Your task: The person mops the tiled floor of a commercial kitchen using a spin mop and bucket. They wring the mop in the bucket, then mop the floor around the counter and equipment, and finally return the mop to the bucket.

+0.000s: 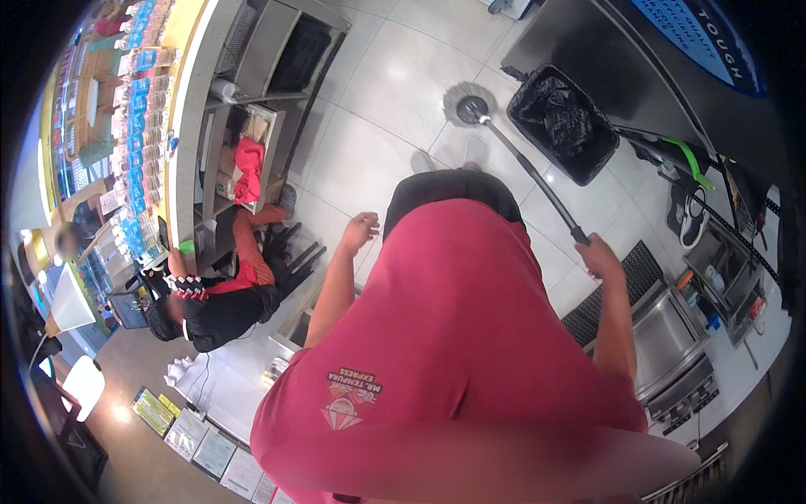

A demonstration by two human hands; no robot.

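A round mop head with grey strands [470,104] rests on the white tiled floor [384,82] ahead of my shoes. Its dark telescopic handle [529,167] slants down to the right, and my right hand [598,255] is closed around the grip at its upper end. Beside my left hip, my left hand [361,233] hangs with its fingers loosely bent and nothing in it. Close to the right of the mop stands a black bin [601,160] lined with a black plastic bag [563,116].
At left, a person [233,309] in black and red leans at a counter with rows of bottles [138,151]. Open shelves [271,151] with a red cloth [249,170] stand below. Steel equipment [667,334] and sandals [692,217] are at right.
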